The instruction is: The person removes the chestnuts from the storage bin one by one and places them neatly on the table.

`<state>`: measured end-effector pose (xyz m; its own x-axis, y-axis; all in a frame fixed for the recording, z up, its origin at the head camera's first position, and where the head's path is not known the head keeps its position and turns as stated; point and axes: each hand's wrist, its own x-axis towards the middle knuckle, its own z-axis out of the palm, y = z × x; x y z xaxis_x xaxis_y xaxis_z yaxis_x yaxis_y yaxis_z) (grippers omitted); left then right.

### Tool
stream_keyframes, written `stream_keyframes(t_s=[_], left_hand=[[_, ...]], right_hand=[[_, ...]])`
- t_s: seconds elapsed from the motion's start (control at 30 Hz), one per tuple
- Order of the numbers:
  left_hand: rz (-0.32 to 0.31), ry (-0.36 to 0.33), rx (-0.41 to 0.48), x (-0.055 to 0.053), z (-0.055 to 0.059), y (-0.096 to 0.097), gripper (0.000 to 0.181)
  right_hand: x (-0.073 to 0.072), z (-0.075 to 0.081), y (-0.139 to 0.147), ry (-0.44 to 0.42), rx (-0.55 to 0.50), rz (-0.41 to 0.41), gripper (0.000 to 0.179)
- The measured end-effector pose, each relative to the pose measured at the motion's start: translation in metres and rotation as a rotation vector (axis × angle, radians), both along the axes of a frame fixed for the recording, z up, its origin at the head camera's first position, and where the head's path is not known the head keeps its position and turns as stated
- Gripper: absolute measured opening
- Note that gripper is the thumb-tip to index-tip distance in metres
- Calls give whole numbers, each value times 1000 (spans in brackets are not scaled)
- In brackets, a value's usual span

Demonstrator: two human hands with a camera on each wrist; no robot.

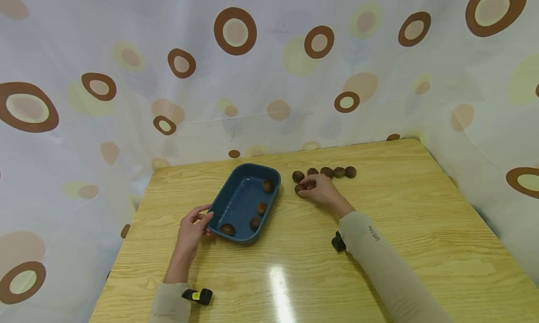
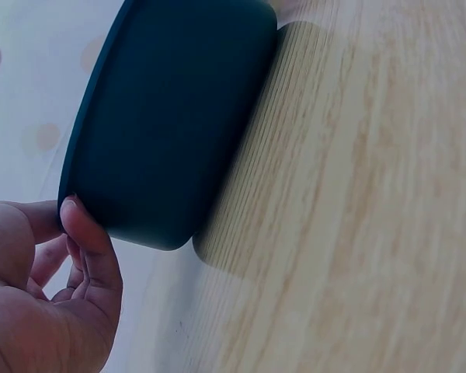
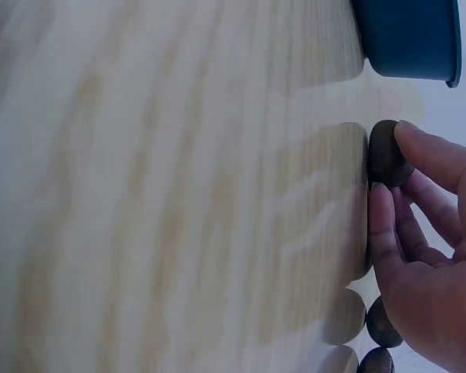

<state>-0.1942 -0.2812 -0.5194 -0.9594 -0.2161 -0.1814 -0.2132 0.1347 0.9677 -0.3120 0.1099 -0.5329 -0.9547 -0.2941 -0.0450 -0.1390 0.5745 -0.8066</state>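
My left hand (image 1: 191, 229) pinches the near-left rim of a blue rectangular tray (image 1: 229, 185), thumb on one side and fingers on the other. Several brown chestnuts (image 1: 227, 229) lie inside along its near end and right side. To the tray's right, my right hand (image 1: 323, 191) holds a chestnut (image 3: 388, 153) between thumb and fingertips, low over the table. Just behind that hand runs a row of several more chestnuts (image 1: 350, 172), partly covered by the fingers. In the left wrist view, the tray's outer wall (image 2: 171, 124) fills the upper part.
Everything stands on a light wood-grain table (image 1: 294, 262). A patterned curtain (image 1: 261, 79) hangs behind it and along both sides. Small black devices are strapped to the left wrist (image 1: 204, 296) and right wrist (image 1: 338, 242).
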Motion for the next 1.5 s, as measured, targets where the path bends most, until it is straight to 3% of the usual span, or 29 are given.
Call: stream_keyframes(t_s=[0.87,1.1,1.27,1.5], left_hand=[[6,22,-13,3,3,-1,37],[2,2,6,1,1,-1,39],[-2,2,7,0,1,-2,39],[-17,12,-3,0,6,0,38]], right_hand=[[2,1,-3,-5,-39,-23,33],[5,14,-4,2,-108,-53,30],[8,34,-22,14,-224,-9,30],[21,54,-71,-130,-383,180,33]])
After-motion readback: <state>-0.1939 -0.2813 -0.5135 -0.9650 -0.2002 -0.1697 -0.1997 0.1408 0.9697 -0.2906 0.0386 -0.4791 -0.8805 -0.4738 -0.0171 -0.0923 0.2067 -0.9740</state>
